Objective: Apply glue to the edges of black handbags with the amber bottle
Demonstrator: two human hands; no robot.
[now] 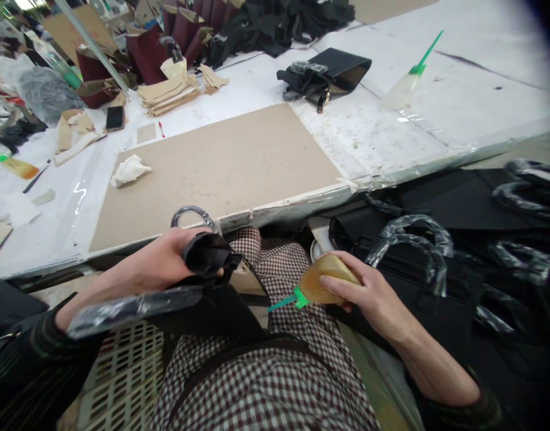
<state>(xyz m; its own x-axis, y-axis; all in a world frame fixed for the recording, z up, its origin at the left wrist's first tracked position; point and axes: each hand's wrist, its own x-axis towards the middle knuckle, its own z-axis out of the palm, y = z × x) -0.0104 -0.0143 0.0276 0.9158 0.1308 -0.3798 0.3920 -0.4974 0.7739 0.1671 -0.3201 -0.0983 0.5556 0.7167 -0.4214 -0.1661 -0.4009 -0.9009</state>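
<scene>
My left hand is closed round the folded upper part of a black bag, which rests over my lap. The bag's plastic-wrapped handles stick out around my wrist, and its beige inside faces right. In my right hand is a squeeze bottle of amber liquid, tilted down to the left. Its thin green nozzle points at the bag's open edge; whether the tip touches cannot be made out. A checked apron covers my lap beneath both.
Ahead stands a white-covered table with a brown board, a crumpled tissue, a phone and another black bag. A second bottle lies at the right. Black bags with wrapped handles crowd my right side.
</scene>
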